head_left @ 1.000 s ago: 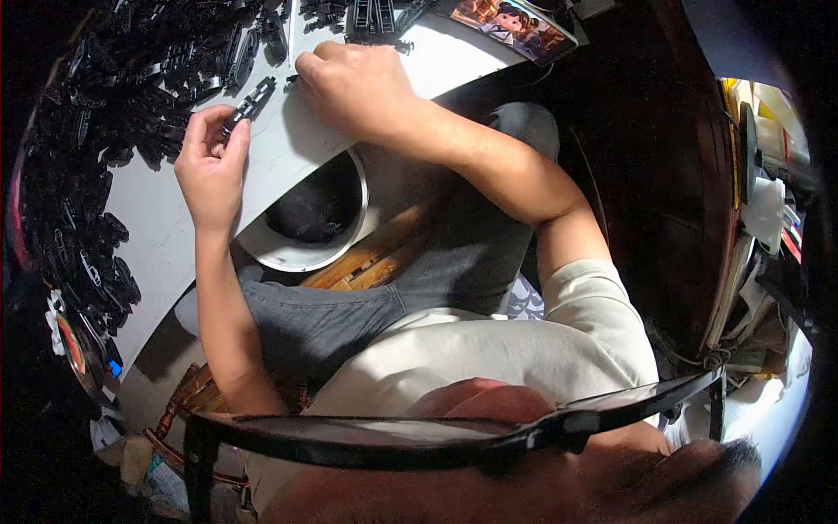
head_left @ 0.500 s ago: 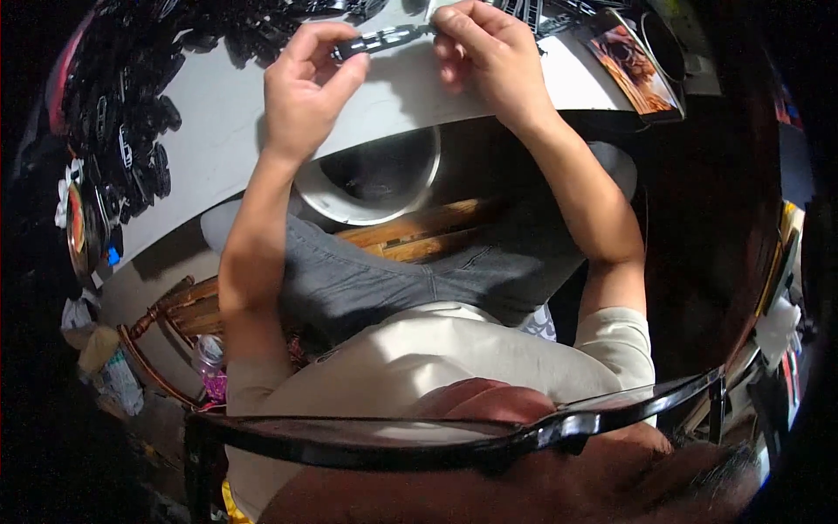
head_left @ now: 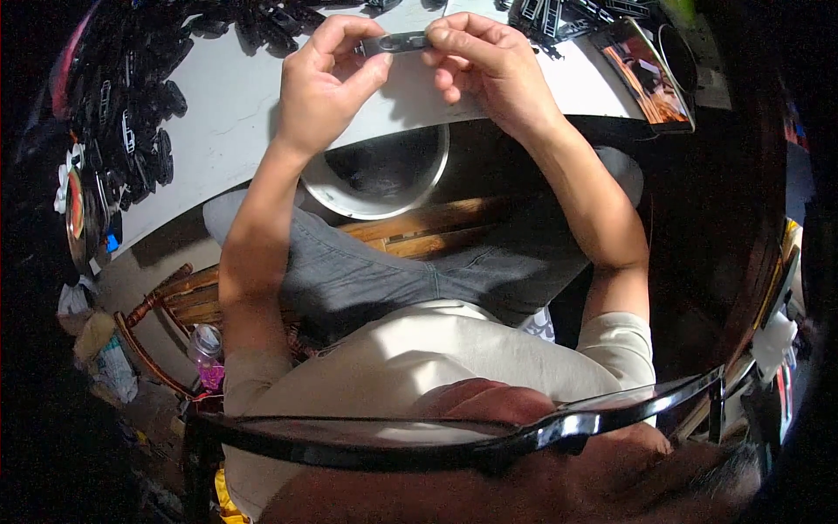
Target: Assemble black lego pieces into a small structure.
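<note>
A: What are the fingers doing?

B: On the left hand, thumb and fingers pinch one end of a slim dark piece. The right hand pinches the other end between thumb and forefinger, its remaining fingers curled in just below.

A: So the piece sits between the two?

B: Yes, it runs crosswise from one set of fingers to the other, held over the white surface. Its finer detail is too small to make out.

A: What lies to the left of the fingers?

B: A broad heap of black parts, spread along that side of the surface.

A: And to the right?

B: Ladder-like black parts near the right fingers, slightly beyond them. Farther right, well apart, a flat device shows a lit picture.

A: Anything on the body's side of the fingers?

B: Past the surface's edge there's a round tub with a pale rim and a dark inside, then the person's grey trousers. A clear jar, pink inside, stands well below and left of the fingers.
</note>
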The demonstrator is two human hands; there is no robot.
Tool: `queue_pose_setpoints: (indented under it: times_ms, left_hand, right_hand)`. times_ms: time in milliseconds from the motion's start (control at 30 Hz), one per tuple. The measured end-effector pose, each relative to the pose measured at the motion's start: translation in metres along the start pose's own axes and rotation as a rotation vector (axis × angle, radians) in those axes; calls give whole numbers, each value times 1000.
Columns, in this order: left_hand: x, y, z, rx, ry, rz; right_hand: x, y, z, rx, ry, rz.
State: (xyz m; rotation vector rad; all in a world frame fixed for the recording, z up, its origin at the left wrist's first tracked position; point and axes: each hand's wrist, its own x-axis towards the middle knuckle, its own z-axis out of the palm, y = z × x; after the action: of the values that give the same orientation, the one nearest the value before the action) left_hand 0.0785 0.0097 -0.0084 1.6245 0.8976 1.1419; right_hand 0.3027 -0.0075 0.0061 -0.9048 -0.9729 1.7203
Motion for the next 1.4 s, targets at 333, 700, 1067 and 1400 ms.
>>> queue_pose_setpoints:
  times_ms: [333,700,1067,1400]
  left_hand:
    - [-3,1,8,362,-30,-28]
    - [0,-5,11,350,-40,-69]
    - [0,0,8,225,-68,-90]
    - [-3,9,7,207,-151,-166]
  right_hand:
    - [-2,18,12,-828,106,-393]
    - [1,19,4,-692,166,-463]
    - [2,8,3,-76,107,4]
    - [-3,7,6,-173,54,-3]
